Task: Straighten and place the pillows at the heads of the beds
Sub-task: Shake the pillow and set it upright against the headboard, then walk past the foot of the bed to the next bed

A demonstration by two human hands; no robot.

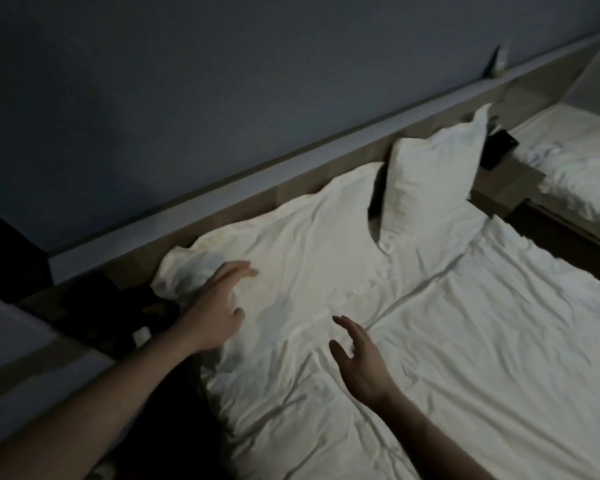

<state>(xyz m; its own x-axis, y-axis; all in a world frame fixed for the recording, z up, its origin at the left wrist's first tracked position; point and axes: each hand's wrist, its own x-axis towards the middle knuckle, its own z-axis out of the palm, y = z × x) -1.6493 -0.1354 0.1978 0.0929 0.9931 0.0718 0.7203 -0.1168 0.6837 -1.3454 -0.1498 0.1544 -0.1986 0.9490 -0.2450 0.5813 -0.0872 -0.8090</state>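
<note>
The near bed (pixel 465 341) runs off the bottom and right edges. The far bed (pixel 582 168) is cut by the right edge. A small object on the ledge (pixel 498 62) is too dim to identify, and so are the dark things on the nightstand (pixel 499 142). Shadow hides the floor gap (pixel 174 393) beside the bed.

Pillows (pixel 430 174) white; bedding (pixel 482 341) white; wall (pixel 187 81) grey-blue.

Two beds: a near bed (pixel 465 341) with rumpled white bedding, a far bed (pixel 579 174) at right. Two white pillows at the near bed's head: a flat pillow (pixel 291 251), a propped pillow (pixel 433 171). Two bare hands: left hand (pixel 215 313), right hand (pixel 361 362). One headboard ledge (pixel 257 174). One small dark object (pixel 499 147) between the beds, too dim to identify.
</note>
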